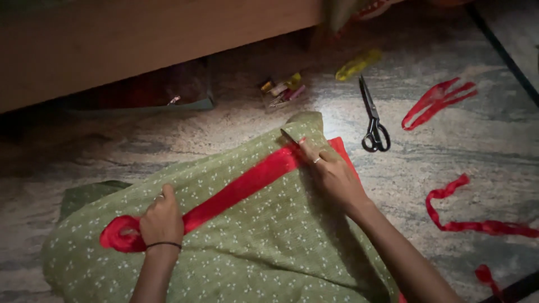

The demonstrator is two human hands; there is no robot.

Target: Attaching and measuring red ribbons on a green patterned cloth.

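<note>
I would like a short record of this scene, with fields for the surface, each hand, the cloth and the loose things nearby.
surface: grey mottled stone floor
cloth: green dotted fabric, spread flat
strip: red satin ribbon, lying diagonally across the fabric
left hand: pressing the ribbon's lower end
right hand: pinching the ribbon's upper end, a thin dark tool at the fingertips
tool nearby: black-handled scissors, on the floor, untouched
scraps: red ribbon offcuts, right of the scissors

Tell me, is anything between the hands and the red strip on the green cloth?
Nothing visible: the left hand and right hand both press directly on the red fabric strip.
</note>
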